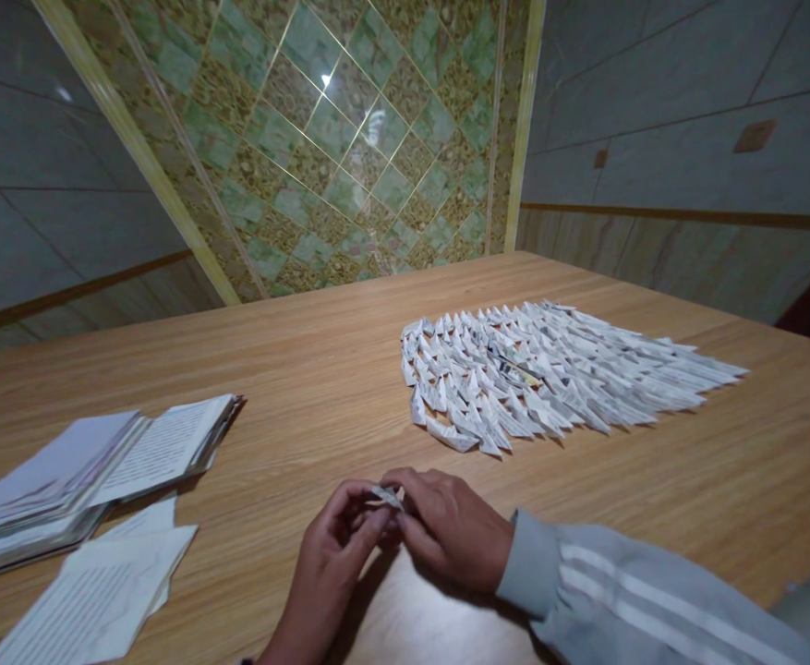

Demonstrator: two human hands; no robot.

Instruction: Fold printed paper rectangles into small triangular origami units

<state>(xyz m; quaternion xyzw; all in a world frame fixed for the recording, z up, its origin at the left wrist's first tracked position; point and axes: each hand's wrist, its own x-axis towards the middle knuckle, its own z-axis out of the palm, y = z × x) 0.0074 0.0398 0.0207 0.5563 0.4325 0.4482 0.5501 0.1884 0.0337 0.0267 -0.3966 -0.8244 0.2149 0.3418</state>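
Between my two hands is a small piece of folded printed paper [387,497], mostly covered by the fingers. My left hand [341,536] pinches it from the left with thumb and forefinger. From the right, my right hand [450,522] grips it too, its fingers bent over the paper. Both hands are close together just above the table's near side. Beyond them, to the right, rows of folded paper boats [536,379] stand packed closely on the wood.
A stack of printed sheets [162,448] lies on the left of the wooden table [308,369], with loose sheets [100,591] in front of it. Tiled walls [369,139] rise behind the table's far edge.
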